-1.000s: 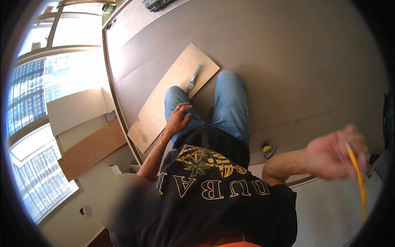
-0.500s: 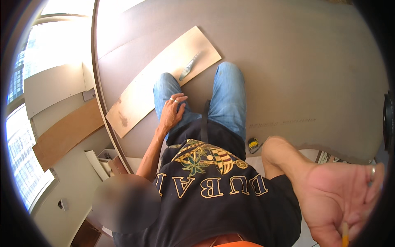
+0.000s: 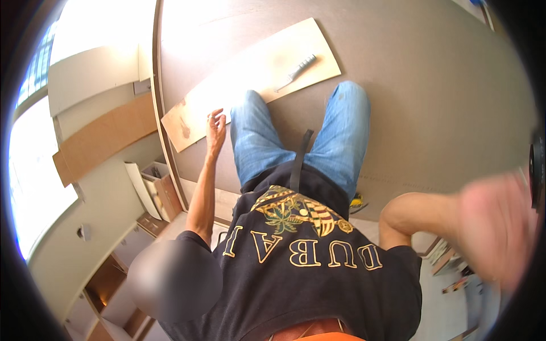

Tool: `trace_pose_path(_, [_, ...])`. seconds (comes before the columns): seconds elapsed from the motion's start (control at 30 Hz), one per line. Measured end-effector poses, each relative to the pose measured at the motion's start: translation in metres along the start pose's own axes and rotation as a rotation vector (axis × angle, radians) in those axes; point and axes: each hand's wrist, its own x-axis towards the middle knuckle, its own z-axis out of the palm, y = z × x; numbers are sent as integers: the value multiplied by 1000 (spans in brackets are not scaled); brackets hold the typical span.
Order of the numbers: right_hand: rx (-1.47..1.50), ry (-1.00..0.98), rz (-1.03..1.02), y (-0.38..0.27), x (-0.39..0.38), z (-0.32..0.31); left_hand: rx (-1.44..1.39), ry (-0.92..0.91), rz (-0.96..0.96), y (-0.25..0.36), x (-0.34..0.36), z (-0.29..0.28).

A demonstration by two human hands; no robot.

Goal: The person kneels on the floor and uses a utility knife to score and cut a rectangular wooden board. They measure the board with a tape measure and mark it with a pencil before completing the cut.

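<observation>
My left hand (image 3: pixel 215 132) hangs beside my left knee, near the edge of a long light wooden board (image 3: pixel 250 74). Its fingers are loosely bent and apart, with a ring on one and nothing held. On the board, past my knees, lies a slim tool (image 3: pixel 301 68) with a dark ribbed handle and a thin tip; its exact kind is unclear. Raised at the right rim, my right hand (image 3: pixel 496 224) is smeared by motion, so its fingers and anything in them cannot be made out. A yellow and black tape measure (image 3: pixel 356 200) shows partly beside my right hip.
I sit on a broad brown-grey panel (image 3: pixel 432 102) with a raised edge strip (image 3: pixel 159 74) along its left. Beyond that are a curved brown board (image 3: pixel 108 131), a small open box (image 3: pixel 162 184) and open cabinets (image 3: pixel 108 278). Assorted items (image 3: pixel 455 267) lie at the lower right.
My left hand has left my thigh and moved outward to the left. My right hand has risen and blurred; the thin yellow stick seen by it is no longer visible. The whole view has shifted.
</observation>
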Motion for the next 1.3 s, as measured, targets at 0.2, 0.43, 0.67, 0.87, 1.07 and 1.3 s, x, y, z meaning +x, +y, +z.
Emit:
trace_pose_path(0.2, [-645,-465,896,321,-182,62,41,166,-305,-81,0,-64])
trace_pose_path(0.43, [-1162,-758,762,410,-322,119,21,204,-538,-208,-47,-161])
trace_pose_path(0.67, [-1145,-529,916,490,-298,26,-76,287,-544,-364,13,-212])
trace_pose_path(0.87, [-1320,-577,991,502,-288,65,61,384,-654,-473,21,-282])
trace_pose_path(1.07, [-1473,-510,920,452,-277,75,-76,222,-949,-437,55,-226])
trace_pose_path(1.3, [-1514,-310,983,449,-261,65,-256,305,-960,-342,90,-216])
